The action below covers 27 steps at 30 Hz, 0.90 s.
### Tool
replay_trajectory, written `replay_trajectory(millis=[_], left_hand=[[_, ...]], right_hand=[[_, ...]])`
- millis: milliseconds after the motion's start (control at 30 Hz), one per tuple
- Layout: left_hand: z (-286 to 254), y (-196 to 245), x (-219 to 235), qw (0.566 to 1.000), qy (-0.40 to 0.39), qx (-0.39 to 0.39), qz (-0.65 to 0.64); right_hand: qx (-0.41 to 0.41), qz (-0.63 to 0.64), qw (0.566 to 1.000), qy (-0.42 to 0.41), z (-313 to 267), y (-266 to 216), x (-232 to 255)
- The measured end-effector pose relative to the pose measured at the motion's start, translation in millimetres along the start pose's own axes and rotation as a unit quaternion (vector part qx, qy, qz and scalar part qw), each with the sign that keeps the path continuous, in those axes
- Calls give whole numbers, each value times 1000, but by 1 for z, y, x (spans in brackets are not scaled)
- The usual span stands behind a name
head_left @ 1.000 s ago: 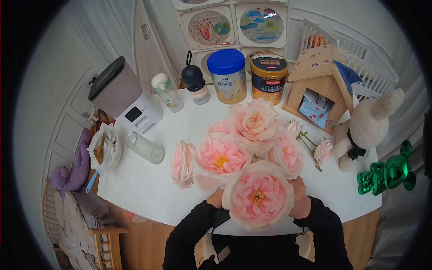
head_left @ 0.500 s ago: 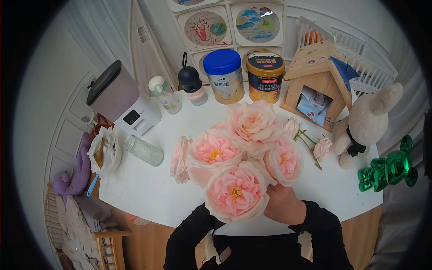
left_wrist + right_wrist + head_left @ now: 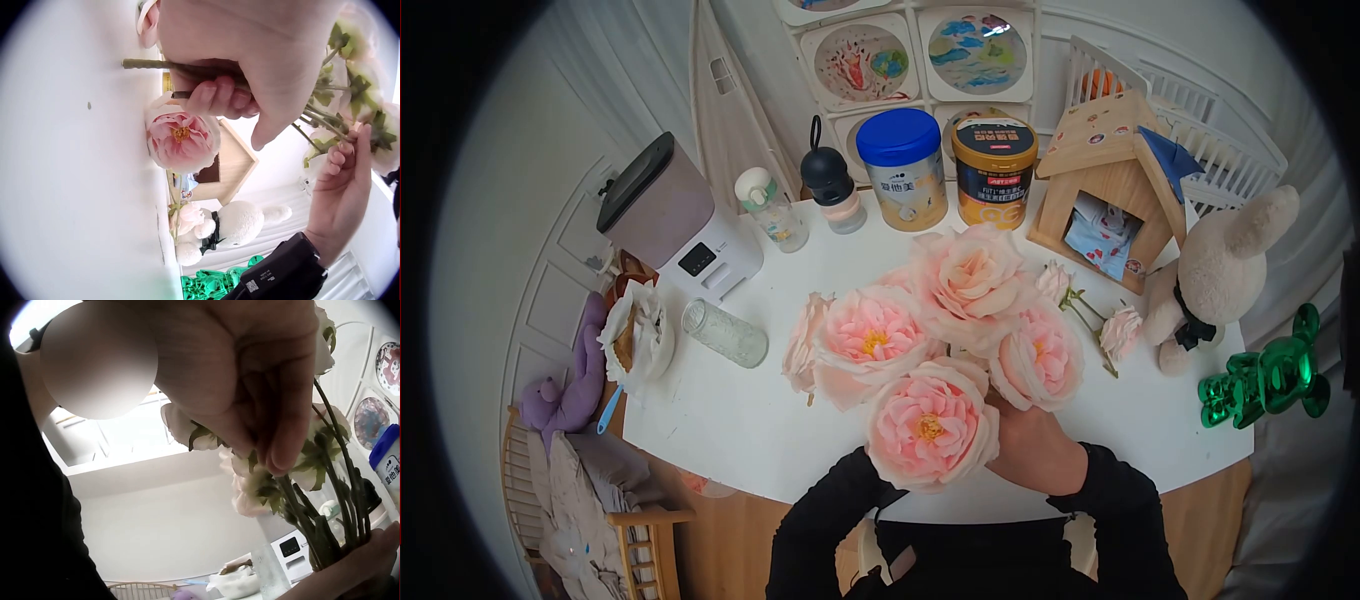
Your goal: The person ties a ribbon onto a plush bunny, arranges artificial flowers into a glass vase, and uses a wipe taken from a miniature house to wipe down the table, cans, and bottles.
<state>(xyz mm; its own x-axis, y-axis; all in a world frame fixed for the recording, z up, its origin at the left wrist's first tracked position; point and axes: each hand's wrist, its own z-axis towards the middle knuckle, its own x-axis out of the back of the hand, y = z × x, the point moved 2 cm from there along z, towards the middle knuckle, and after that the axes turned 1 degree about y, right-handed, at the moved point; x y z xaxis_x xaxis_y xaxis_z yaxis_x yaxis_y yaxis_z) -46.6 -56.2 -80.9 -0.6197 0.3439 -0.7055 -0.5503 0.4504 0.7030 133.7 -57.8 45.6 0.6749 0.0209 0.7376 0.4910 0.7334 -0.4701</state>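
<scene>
A bunch of large pink artificial-looking roses [image 3: 930,427] fills the middle of the head view. My left hand [image 3: 250,56] grips the gathered green stems [image 3: 147,64], their cut ends poking out below the fist. In the head view that hand is hidden behind the front bloom. With fingertips and thumb, my right hand [image 3: 250,381] pinches a stem [image 3: 286,484] just under a flower head. Close to the tabletop in the left wrist view is another pink bloom [image 3: 183,134]. Two smaller pale roses [image 3: 1120,333] lie to the right on the white table [image 3: 730,430].
A textured glass vessel [image 3: 725,333] stands left, beside a crumpled white bag [image 3: 640,335]. Along the back are a dispenser [image 3: 685,225], two bottles [image 3: 832,188], two cans [image 3: 902,170] and a wooden house [image 3: 1105,185]. At right are a plush rabbit [image 3: 1215,270] and green figure [image 3: 1260,375].
The front rose has shifted left. My right hand has come in from the right to the stems beneath the blooms and shows more fully. Over the last half second little has moved.
</scene>
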Motion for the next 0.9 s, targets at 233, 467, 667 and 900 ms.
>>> replay_trajectory(millis=[233,467,667,900], left_hand=[[-5,5,-13,1000,-5,-5,9],[17,30,-25,999,2,-35,8],[18,26,-20,998,29,-42,46],[31,22,-13,995,40,-50,71]], right_hand=[[67,4,996,55,2,-13,17],[142,13,969,203,8,-29,63],[95,-118,973,171,36,-36,39],[133,-41,962,236,33,-27,42]])
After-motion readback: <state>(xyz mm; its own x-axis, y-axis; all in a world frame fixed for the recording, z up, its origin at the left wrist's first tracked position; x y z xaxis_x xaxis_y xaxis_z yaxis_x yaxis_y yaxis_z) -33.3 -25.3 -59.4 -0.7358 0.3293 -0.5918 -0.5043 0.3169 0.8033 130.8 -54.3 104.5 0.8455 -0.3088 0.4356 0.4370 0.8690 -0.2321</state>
